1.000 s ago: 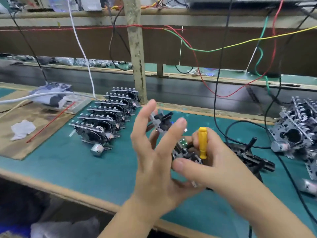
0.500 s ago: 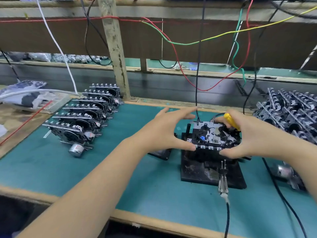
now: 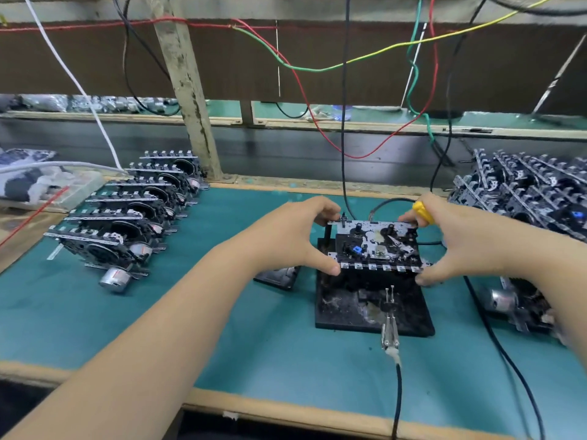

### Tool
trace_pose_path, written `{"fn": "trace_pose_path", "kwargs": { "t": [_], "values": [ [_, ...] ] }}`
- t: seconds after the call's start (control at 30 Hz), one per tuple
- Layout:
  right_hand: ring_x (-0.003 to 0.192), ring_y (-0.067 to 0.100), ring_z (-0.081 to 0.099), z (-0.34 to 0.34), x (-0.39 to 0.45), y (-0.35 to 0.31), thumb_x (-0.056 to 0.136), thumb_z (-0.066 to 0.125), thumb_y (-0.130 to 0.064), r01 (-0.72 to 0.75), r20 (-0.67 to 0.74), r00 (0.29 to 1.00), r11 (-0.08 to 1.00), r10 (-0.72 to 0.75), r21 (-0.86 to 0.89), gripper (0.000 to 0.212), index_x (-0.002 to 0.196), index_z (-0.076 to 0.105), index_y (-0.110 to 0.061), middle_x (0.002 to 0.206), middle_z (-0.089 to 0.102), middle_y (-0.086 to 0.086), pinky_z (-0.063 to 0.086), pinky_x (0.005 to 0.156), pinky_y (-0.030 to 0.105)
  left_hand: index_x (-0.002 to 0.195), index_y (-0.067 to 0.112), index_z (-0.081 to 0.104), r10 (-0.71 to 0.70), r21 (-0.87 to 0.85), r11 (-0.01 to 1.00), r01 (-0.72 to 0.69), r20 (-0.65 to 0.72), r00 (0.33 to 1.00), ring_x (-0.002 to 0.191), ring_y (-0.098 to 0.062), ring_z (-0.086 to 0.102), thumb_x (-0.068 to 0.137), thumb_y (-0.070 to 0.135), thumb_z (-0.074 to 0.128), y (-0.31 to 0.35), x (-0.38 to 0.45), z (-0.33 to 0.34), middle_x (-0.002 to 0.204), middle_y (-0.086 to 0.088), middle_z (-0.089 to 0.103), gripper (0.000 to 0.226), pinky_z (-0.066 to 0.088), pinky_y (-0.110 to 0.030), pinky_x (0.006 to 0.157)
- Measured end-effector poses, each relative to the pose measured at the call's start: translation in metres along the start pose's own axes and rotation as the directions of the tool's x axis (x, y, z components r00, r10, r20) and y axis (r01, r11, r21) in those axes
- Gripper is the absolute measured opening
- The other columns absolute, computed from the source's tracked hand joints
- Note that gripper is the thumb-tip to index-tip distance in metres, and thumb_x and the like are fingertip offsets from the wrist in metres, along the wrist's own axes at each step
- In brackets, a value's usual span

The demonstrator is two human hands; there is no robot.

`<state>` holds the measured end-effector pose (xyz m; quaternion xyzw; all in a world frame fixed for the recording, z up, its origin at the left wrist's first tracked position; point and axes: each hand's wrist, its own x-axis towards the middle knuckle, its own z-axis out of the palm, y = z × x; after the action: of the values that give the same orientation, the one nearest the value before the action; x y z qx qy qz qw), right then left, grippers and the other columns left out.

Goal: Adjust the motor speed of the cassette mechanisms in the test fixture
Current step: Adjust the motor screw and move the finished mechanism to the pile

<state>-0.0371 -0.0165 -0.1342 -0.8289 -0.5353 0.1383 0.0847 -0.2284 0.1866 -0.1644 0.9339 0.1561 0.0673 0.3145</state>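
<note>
Head view: near the desk's (image 3: pixel 158 328) front edge, the test fixture (image 3: pixel 343 309) carries the cassette mechanism (image 3: pixel 374 246). Left hand (image 3: pixel 286 239) pinches its left end, right hand (image 3: pixel 460 242) its right, seemingly seating it squarely, yellow screwdriver (image 3: pixel 424 212) tucked ready.

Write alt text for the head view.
Both hands, left hand and right hand, hold a metal-framed black cassette mechanism over a black test fixture on a green mat; the right also holds a yellow-handled screwdriver.

Teal-topped workbench (image 3: pixel 95 328), brown back panel (image 3: pixel 365 42)
</note>
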Motion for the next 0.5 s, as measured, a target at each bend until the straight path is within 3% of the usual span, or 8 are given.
{"fn": "trace_pose_path", "kwargs": {
  "t": [0.07, 0.13, 0.23, 0.3, 0.33, 0.43, 0.5],
  "values": [
    [0.097, -0.012, 0.052, 0.000, -0.002, 0.004, 0.058, 0.093, -0.045, -0.009, -0.017, 1.000, 1.000, 0.010, 0.008, 0.069, 0.094, 0.035, -0.035, 0.133, 0.051, -0.029, 0.038, 0.071, 0.011, 0.146, 0.032, 0.040, -0.011, -0.025, 1.000, 0.011, 0.004, 1.000, 0.130, 0.006, 0.045, 0.069, 0.041, 0.090, -0.001, -0.004, 0.003, 0.143, 0.023, 0.050, 0.093, 0.037, -0.023, 0.109],
    [0.099, -0.005, 0.051, 0.003, -0.001, 0.007, 0.057, 0.094, -0.045, -0.022, -0.031, 0.999, 0.999, 0.023, 0.032, 0.069, 0.088, 0.034, -0.032, 0.133, 0.052, -0.030, 0.035, 0.067, 0.009, 0.156, 0.035, 0.022, -0.101, 0.016, 0.995, 0.101, 0.033, 0.994, 0.144, -0.002, 0.033, 0.070, 0.062, 0.081, -0.007, -0.009, 0.010, 0.157, 0.018, 0.036, 0.107, 0.033, -0.031, 0.115],
    [0.106, 0.004, 0.051, 0.007, -0.002, 0.008, 0.057, 0.095, -0.043, -0.041, -0.038, 0.998, 0.995, 0.045, 0.086, 0.069, 0.097, 0.040, -0.029, 0.134, 0.051, -0.031, 0.034, 0.070, 0.007, 0.160, 0.030, 0.006, -0.440, 0.261, 0.871, 0.417, 0.033, 0.897, 0.150, -0.026, 0.021, 0.062, 0.091, 0.059, -0.019, -0.019, 0.024, 0.162, -0.002, 0.023, 0.127, 0.032, -0.050, 0.116],
    [0.108, 0.004, 0.053, 0.007, -0.003, 0.006, 0.058, 0.095, -0.040, -0.051, -0.030, 0.998, 0.990, 0.055, 0.129, 0.071, 0.104, 0.044, -0.025, 0.134, 0.050, -0.029, 0.041, 0.075, 0.015, 0.158, 0.029, 0.015, -0.508, 0.410, 0.778, 0.475, -0.033, 0.861, 0.143, -0.030, 0.027, 0.073, 0.082, 0.061, -0.028, -0.025, 0.031, 0.153, -0.006, 0.032, 0.111, 0.039, -0.047, 0.108],
    [0.110, 0.005, 0.054, 0.008, -0.002, 0.006, 0.058, 0.096, -0.039, -0.054, -0.028, 0.998, 0.989, 0.058, 0.140, 0.071, 0.104, 0.044, -0.022, 0.135, 0.051, -0.028, 0.044, 0.080, 0.022, 0.155, 0.032, 0.025, -0.482, 0.401, 0.785, 0.472, -0.084, 0.872, 0.137, -0.029, 0.035, 0.079, 0.071, 0.065, -0.032, -0.027, 0.028, 0.147, -0.006, 0.041, 0.094, 0.042, -0.044, 0.103],
    [0.116, 0.009, 0.056, 0.008, -0.002, 0.004, 0.060, 0.096, -0.034, -0.051, -0.023, 0.998, 0.985, 0.056, 0.162, 0.070, 0.104, 0.044, -0.019, 0.138, 0.053, -0.023, 0.048, 0.097, 0.034, 0.124, 0.038, 0.057, -0.435, 0.101, 0.881, 0.462, -0.208, 0.876, 0.109, -0.016, 0.060, 0.076, 0.043, 0.076, -0.040, -0.033, 0.003, 0.119, 0.007, 0.066, 0.052, 0.049, -0.030, 0.086],
    [0.117, 0.009, 0.055, 0.009, -0.003, 0.006, 0.061, 0.096, -0.033, -0.059, -0.019, 0.998, 0.982, 0.063, 0.181, 0.069, 0.105, 0.045, -0.019, 0.139, 0.053, -0.022, 0.048, 0.099, 0.034, 0.102, 0.039, 0.064, -0.379, -0.152, 0.925, 0.348, -0.313, 0.871, 0.100, -0.003, 0.063, 0.063, 0.048, 0.076, -0.032, -0.037, -0.013, 0.103, 0.021, 0.069, 0.042, 0.045, -0.021, 0.078]
  ]
}}
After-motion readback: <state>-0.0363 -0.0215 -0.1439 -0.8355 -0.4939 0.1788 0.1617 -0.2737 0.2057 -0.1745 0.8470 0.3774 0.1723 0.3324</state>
